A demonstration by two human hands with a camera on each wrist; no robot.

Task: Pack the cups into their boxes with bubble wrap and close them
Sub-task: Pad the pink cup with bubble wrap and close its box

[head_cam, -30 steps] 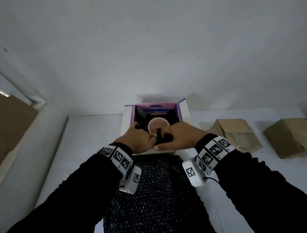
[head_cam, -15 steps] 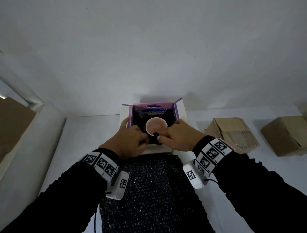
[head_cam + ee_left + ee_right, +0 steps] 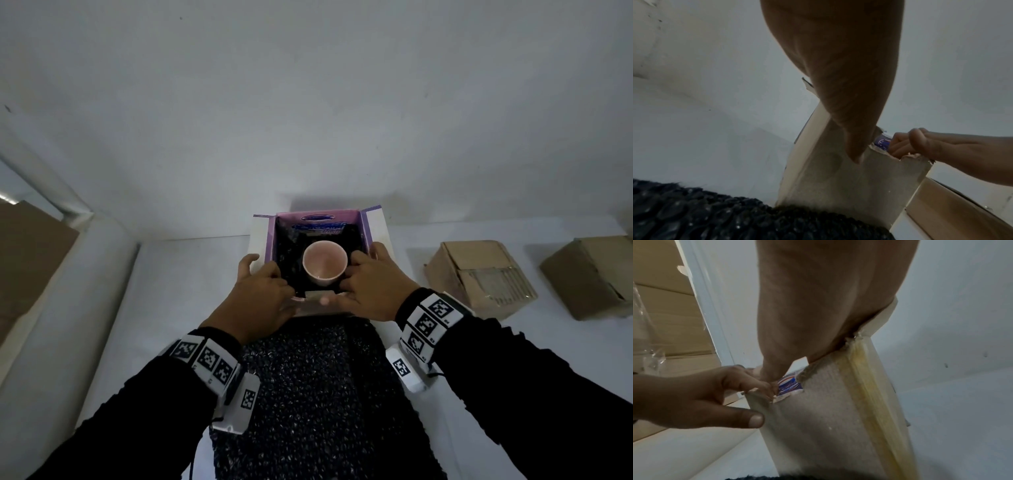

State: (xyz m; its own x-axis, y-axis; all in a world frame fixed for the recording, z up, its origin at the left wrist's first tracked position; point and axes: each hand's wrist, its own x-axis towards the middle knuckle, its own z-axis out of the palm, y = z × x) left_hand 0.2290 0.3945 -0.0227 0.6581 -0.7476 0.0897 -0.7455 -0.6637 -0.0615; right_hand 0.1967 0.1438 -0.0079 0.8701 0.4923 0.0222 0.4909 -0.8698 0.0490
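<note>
The small pink ceramic cup (image 3: 324, 266) sits upright, mouth up, inside the open white cardboard box w/ purple inner walls (image 3: 376, 229), nested in dark bubble wrap lining (image 3: 287, 250). The box stands at the far end of a long sheet of dark bubble wrap (image 3: 318, 394) spread on the white table (image 3: 178, 281).

Left hand (image 3: 260, 301) is at the box's near-left corner, fingers curled over the rim, thumb on the outer wall, so it pinches the cardboard edge. Right hand (image 3: 370, 291) mirrors it at the near-right corner: fingers hooked over the near wall's top edge by the cup, thumb along the front. Wrist views confirm both sets of fingers (image 3: 748, 381) meeting at the torn near edge (image 3: 906, 160) of the wall. Neither hand holds the cup itself.

Step in hand, as I read it: seating cup + wrap, then folding flaps. To do it well:
- Keep the box steady w/ one hand; don't drag it off the sheet.
- Tuck loose wrap over the cup mouth before any flap goes down, so nothing bare touches cardboard.
- Near wall looks ragged, so fold it gently; it may tear further.
- Side flaps first, then the far lid flap (image 3: 318, 216).

Two plain brown cardboard boxes (image 3: 479, 274) wait well apart to the right.
</note>
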